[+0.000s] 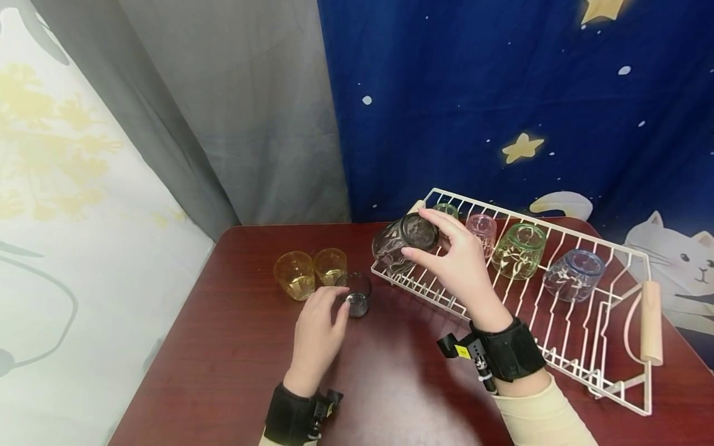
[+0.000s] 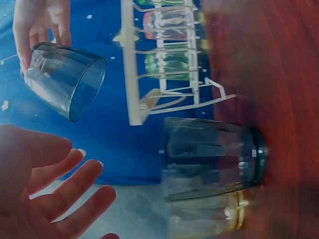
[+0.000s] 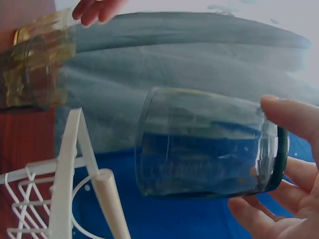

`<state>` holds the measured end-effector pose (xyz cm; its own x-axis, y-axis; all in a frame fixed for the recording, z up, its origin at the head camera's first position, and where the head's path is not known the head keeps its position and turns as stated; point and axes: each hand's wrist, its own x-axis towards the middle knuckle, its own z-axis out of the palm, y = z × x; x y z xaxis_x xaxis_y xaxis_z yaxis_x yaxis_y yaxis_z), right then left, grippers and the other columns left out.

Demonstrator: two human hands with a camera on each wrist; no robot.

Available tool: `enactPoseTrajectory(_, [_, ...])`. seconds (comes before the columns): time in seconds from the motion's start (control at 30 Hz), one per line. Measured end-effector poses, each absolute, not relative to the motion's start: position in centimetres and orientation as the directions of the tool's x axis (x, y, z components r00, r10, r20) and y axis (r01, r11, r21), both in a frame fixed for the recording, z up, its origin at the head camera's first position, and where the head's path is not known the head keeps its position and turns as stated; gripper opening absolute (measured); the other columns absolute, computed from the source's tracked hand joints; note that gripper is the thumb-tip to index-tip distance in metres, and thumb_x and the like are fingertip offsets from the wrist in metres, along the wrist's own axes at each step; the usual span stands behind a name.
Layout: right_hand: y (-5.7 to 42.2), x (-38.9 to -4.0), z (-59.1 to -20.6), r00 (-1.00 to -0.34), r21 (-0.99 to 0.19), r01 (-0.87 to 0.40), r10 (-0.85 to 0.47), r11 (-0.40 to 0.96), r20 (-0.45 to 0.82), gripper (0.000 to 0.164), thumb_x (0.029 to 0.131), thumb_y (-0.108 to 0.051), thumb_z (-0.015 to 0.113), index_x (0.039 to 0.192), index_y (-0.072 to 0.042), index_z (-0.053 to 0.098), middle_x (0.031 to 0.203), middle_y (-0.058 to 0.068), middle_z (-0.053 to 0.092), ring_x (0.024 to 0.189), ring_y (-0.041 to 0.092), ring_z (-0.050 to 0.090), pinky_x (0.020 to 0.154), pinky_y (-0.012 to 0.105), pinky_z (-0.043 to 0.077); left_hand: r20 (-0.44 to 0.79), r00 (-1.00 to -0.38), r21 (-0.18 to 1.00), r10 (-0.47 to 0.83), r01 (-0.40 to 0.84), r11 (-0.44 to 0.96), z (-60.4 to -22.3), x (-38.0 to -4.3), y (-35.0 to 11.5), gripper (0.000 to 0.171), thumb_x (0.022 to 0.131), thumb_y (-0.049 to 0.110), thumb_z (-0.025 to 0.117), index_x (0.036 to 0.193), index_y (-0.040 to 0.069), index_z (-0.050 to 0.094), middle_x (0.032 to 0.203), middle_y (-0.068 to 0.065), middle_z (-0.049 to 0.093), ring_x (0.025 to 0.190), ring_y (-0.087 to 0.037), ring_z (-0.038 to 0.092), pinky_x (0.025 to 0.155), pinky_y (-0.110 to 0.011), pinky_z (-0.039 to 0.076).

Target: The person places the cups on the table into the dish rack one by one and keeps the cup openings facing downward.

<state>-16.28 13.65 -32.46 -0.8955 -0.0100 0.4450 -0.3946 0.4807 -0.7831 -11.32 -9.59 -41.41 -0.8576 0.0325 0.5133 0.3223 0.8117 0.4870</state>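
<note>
My right hand (image 1: 460,266) grips a dark grey glass (image 1: 390,244) by its base end, thumb on one side and fingers on the other. The glass is tilted above the left end of the white wire rack, its mouth pointing left and down. Another grey glass (image 2: 214,159) stands upright on the table. Beside it is my left hand (image 1: 318,325), fingers loosely bent and holding nothing; the left wrist view shows a gap between them. Two yellow glasses (image 1: 295,277) stand upright just behind and left of the standing grey glass.
On the wire rack (image 1: 620,246) sit upside-down glasses: a green one (image 1: 519,253), a blue one (image 1: 574,277), a pink one (image 1: 482,232) and a smaller-looking green one (image 1: 446,212). The rack has wooden handles (image 1: 651,322). Curtains (image 1: 268,124) hang behind the table.
</note>
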Motion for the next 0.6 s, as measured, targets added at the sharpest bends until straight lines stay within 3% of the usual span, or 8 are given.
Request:
enactPoseTrajectory(0.23, [13.6, -17.4, -33.5, -0.891, -0.729, -0.354, 0.025, 0.585, 0.452, 0.079, 0.075, -0.019, 0.083, 0.144, -0.016, 0.046, 0.145, 0.007, 0.054, 0.131, 0.027, 0.053, 0.108, 0.046, 0.042, 0.45, -0.885, 0.466, 0.119, 0.346, 0.814, -42.6, -12.5, -9.2, 0.02, 0.089, 0.017, 0.069, 0.109, 0.015, 0.068, 0.108, -0.001, 0.068, 0.102, -0.02, 0.064, 0.086, -0.038, 0.052])
enactPoseTrajectory(0.43, [13.5, -18.1, -34.8, -0.867, -0.649, -0.347, 0.032, 0.677, 0.498, 0.072, 0.076, -0.018, 0.082, 0.141, -0.01, 0.05, 0.143, 0.014, 0.053, 0.131, 0.034, 0.05, 0.106, 0.055, 0.037, 0.453, -0.873, 0.384, 0.18, 0.374, 0.844, -43.1, -13.2, -9.1, 0.021, 0.086, 0.015, 0.071, 0.107, 0.013, 0.069, 0.108, -0.001, 0.068, 0.104, -0.022, 0.063, 0.09, -0.043, 0.05])
enactPoseTrajectory(0.6, [13.0, -18.1, -35.7, -0.88, -0.636, -0.318, 0.032, 0.703, 0.474, 0.069, 0.077, -0.015, 0.079, 0.139, -0.004, 0.05, 0.146, 0.016, 0.05, 0.136, 0.036, 0.044, 0.11, 0.054, 0.035, 0.422, -0.88, 0.353, 0.217, 0.38, 0.855, -43.4, -13.7, -9.1, 0.023, 0.085, 0.015, 0.072, 0.108, 0.013, 0.069, 0.108, -0.001, 0.068, 0.104, -0.022, 0.063, 0.09, -0.043, 0.051])
